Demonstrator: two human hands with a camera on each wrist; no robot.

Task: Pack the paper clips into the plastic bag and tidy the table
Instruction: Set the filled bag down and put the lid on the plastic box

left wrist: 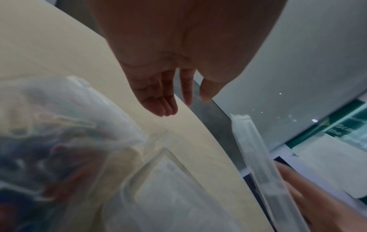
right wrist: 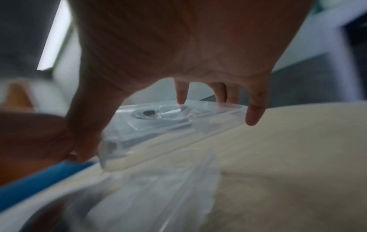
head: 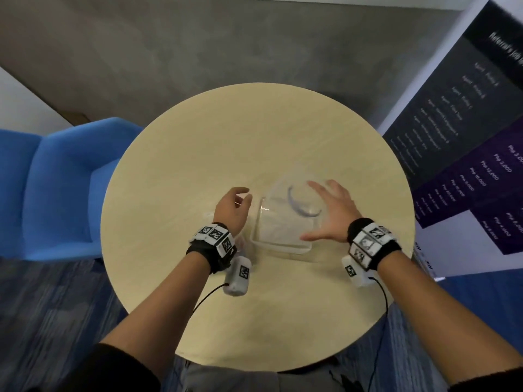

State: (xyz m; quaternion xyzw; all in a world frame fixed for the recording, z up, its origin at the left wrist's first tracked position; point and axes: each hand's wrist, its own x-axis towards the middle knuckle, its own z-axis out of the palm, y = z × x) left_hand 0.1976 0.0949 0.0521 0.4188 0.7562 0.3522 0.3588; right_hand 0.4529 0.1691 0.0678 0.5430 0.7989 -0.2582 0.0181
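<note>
A clear plastic bag [left wrist: 59, 125] with coloured paper clips inside lies on the round beige table [head: 226, 137], mostly hidden beneath my left wrist in the head view. My left hand [head: 236, 202] hovers open just left of a clear plastic box [head: 278, 236], holding nothing. My right hand [head: 329, 210] spans the box's clear lid [head: 294, 199], thumb on the near edge and fingers on the far edge, and holds it tilted above the box. The right wrist view shows the lid [right wrist: 168, 125] with a round moulded ring, and crumpled bag plastic [right wrist: 149, 188] below it.
A blue armchair [head: 56, 188] stands close against the table's left side. A dark printed banner [head: 467, 137] stands to the right. Bare tabletop lies beyond and in front of my hands. Wrist-camera cables hang over the near edge.
</note>
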